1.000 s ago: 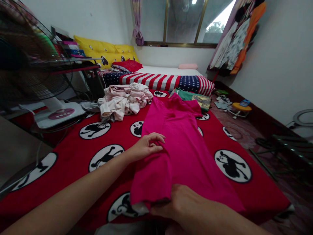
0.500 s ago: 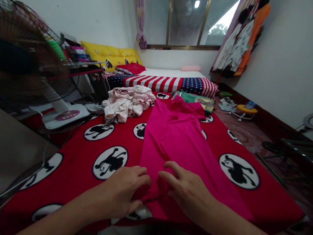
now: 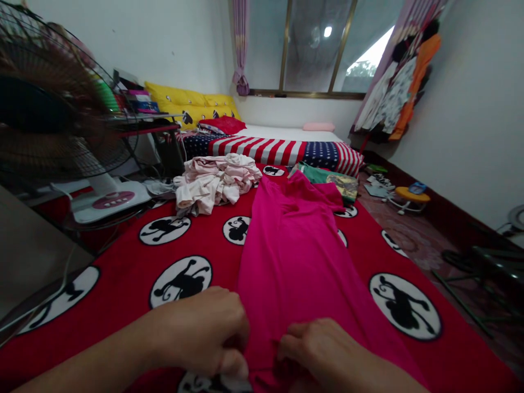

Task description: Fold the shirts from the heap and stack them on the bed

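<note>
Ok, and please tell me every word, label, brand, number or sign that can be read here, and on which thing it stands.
No text can be read in this view.
Fan base: any marking is too blurred to read.
Stacked boxes: too small and blurred to read.
Magenta garment: no lettering shows.
Red blanket: printed black figures, no letters.

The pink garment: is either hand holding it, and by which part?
It cannot be told: the left hand is at the left edge of the pink garment and the right hand over its near end, but the hands hide any grip.
</note>
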`<act>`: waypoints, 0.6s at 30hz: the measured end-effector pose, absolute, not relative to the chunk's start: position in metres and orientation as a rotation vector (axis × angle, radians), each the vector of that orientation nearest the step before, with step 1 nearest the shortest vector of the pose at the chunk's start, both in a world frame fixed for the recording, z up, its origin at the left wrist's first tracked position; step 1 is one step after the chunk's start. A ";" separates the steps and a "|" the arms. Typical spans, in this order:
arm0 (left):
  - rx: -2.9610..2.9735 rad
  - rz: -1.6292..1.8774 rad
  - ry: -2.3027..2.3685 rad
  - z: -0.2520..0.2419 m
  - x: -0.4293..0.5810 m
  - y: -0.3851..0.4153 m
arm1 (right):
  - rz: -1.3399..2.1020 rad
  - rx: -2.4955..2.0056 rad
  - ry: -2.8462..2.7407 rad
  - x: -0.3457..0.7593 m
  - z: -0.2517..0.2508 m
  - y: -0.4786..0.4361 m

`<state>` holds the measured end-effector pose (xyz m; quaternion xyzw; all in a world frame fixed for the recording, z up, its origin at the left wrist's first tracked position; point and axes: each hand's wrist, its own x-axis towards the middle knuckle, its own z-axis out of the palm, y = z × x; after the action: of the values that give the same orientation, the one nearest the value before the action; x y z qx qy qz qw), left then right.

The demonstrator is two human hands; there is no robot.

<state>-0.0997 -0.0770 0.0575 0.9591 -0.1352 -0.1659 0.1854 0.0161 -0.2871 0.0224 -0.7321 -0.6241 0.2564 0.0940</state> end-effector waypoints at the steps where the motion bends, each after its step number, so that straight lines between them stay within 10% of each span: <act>1: 2.693 -0.445 -0.384 0.058 -0.089 -0.075 | 0.832 -2.137 -1.836 0.018 0.020 -0.287; 8: 2.805 0.389 0.171 0.003 0.013 -0.063 | 0.734 -2.050 -1.395 0.086 0.019 -0.250; 18: 2.900 0.504 0.431 -0.059 0.029 -0.060 | 0.007 -2.256 -0.681 0.238 -0.017 -0.127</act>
<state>0.0289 -0.0597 -0.0589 0.9715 0.1442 0.1688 0.0835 0.2378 -0.1268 -0.0170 -0.8846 -0.2669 0.0028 0.3824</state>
